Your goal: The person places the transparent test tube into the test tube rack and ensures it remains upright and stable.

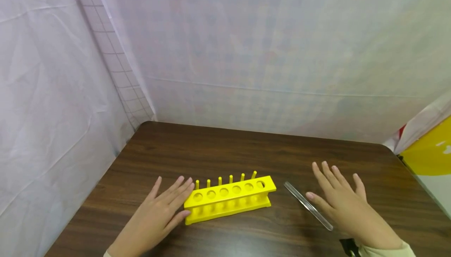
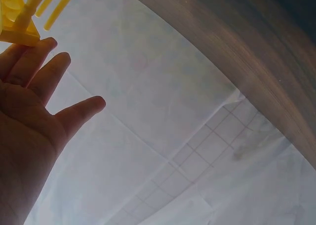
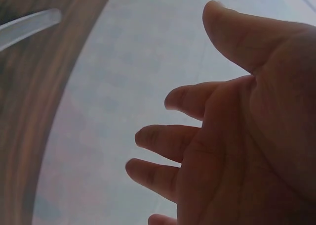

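Note:
A yellow test tube rack (image 1: 217, 193) with a row of round holes and several pegs along its back stands on the table. At its left end is my left hand (image 1: 156, 216), fingers straight and spread, the fingertips touching the rack or right beside it. The left wrist view catches the rack's end (image 2: 19, 38) just above the fingertips. A clear glass test tube (image 1: 308, 206) lies slanted on the table, right of the rack; whether it is one tube or two side by side I cannot tell. My right hand (image 1: 347, 212), fingers spread, is just right of it, holding nothing.
The dark wood-grain table (image 1: 264, 151) has a rounded far edge. White cloth (image 1: 275, 53) hangs behind it and more cloth (image 1: 46, 92) hangs on the left. A yellow and white surface (image 1: 430, 151) shows beyond the right edge.

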`<control>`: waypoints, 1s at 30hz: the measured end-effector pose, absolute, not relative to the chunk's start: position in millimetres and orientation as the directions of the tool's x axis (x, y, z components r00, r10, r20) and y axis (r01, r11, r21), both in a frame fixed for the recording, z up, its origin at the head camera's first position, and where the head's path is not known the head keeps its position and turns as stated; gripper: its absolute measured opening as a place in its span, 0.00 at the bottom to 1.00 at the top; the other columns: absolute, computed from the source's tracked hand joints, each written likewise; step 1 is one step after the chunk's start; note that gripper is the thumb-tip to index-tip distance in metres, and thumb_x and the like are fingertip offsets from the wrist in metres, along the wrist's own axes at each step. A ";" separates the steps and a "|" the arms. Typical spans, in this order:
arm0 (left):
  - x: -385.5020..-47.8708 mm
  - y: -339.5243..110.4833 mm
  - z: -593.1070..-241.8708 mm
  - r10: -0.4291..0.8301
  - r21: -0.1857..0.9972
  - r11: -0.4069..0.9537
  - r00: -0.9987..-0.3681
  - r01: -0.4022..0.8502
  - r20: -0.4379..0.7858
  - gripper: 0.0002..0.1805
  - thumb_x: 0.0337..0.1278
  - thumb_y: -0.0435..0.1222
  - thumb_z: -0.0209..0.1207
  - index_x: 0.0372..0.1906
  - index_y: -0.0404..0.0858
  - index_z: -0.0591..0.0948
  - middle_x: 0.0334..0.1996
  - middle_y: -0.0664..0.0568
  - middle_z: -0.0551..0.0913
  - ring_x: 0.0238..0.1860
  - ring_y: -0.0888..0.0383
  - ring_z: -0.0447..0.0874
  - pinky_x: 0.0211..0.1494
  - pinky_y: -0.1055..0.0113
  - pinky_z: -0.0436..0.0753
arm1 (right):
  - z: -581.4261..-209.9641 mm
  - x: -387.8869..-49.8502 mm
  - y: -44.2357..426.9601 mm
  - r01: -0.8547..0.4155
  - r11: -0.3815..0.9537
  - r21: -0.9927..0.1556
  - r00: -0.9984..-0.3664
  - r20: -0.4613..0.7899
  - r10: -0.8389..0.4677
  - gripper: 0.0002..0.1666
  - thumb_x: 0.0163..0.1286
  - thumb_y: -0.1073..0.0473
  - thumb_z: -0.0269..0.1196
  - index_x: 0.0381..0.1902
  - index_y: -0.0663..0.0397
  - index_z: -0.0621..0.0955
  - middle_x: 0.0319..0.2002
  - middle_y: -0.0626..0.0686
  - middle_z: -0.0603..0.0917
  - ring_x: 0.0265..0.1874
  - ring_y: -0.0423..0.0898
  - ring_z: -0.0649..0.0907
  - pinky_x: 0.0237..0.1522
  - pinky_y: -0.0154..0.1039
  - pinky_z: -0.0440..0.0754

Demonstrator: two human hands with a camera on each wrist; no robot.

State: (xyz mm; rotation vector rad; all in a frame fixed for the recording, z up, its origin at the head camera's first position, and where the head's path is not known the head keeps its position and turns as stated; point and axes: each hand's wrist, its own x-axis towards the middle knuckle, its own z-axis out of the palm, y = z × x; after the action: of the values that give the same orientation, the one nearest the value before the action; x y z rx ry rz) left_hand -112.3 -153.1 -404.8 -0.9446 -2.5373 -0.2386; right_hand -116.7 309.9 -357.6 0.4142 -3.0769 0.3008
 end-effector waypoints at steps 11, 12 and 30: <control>-112.3 -152.8 -404.4 0.593 -0.002 0.754 -0.680 0.656 0.432 0.33 0.67 0.43 0.65 0.75 0.40 0.72 0.75 0.50 0.68 0.74 0.49 0.69 0.71 0.31 0.67 | -375.8 -127.8 307.0 -0.275 0.944 -0.185 -0.961 0.019 -0.276 0.48 0.77 0.39 0.59 0.76 0.73 0.62 0.74 0.73 0.61 0.66 0.78 0.70 0.62 0.81 0.48; -112.2 -152.8 -404.3 0.592 -0.003 0.755 -0.680 0.656 0.431 0.33 0.67 0.43 0.65 0.75 0.40 0.72 0.75 0.50 0.68 0.74 0.49 0.69 0.70 0.31 0.67 | -376.3 -128.4 306.8 -0.273 0.945 -0.180 -0.961 0.015 -0.275 0.48 0.77 0.39 0.59 0.75 0.73 0.63 0.74 0.73 0.62 0.64 0.78 0.71 0.61 0.81 0.49; -112.5 -153.2 -404.9 0.582 0.025 0.757 -0.692 0.652 0.428 0.33 0.68 0.42 0.65 0.75 0.39 0.72 0.75 0.51 0.67 0.74 0.49 0.68 0.71 0.33 0.68 | -392.2 -136.7 301.3 -0.284 0.951 -0.120 -0.958 -0.014 -0.288 0.41 0.71 0.46 0.68 0.67 0.75 0.73 0.64 0.73 0.77 0.56 0.65 0.84 0.52 0.66 0.66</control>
State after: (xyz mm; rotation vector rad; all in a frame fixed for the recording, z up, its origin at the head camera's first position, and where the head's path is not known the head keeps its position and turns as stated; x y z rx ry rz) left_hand -112.5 -153.2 -404.9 -0.9412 -2.5569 -0.2456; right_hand -136.7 301.3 -392.2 0.4595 -3.1340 0.1848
